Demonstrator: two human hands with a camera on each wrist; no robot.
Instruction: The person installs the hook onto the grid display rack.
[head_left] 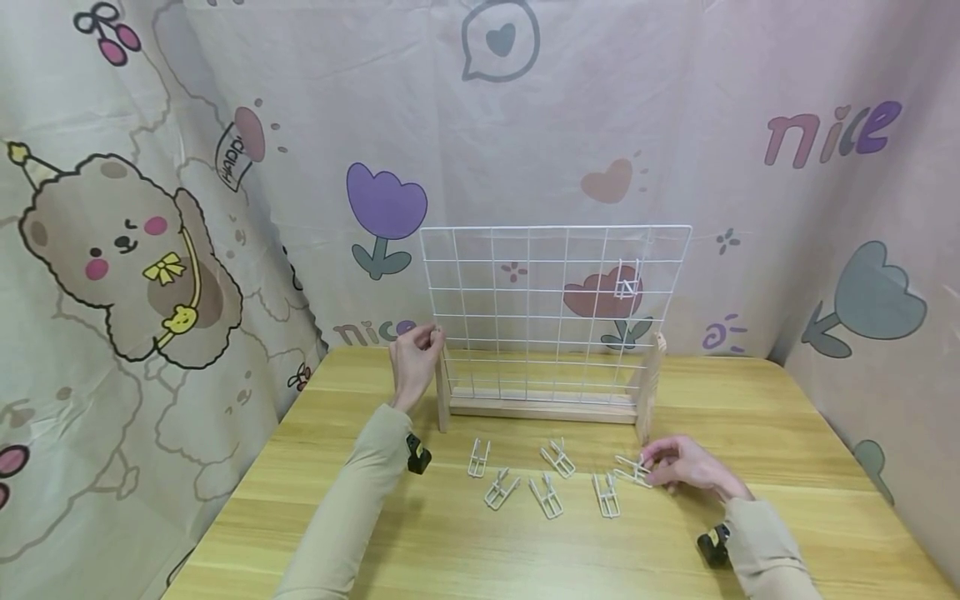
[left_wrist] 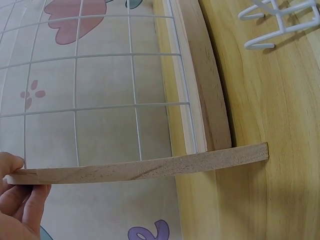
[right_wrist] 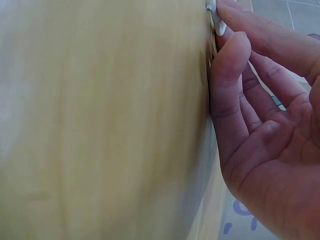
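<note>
A white wire grid panel stands upright in a wooden base with a post at each end. My left hand grips the upper end of the left wooden post, thumb on one side and fingers on the other. Down at the tabletop, my right hand pinches a white wire hook by its right end; in the right wrist view only a tip of that hook shows at the fingertips. Another white hook hangs on the grid's upper right.
Several more white hooks lie in front of the stand, among them one on the left and one near the right hand. The wooden table ends at a printed curtain behind and at both sides.
</note>
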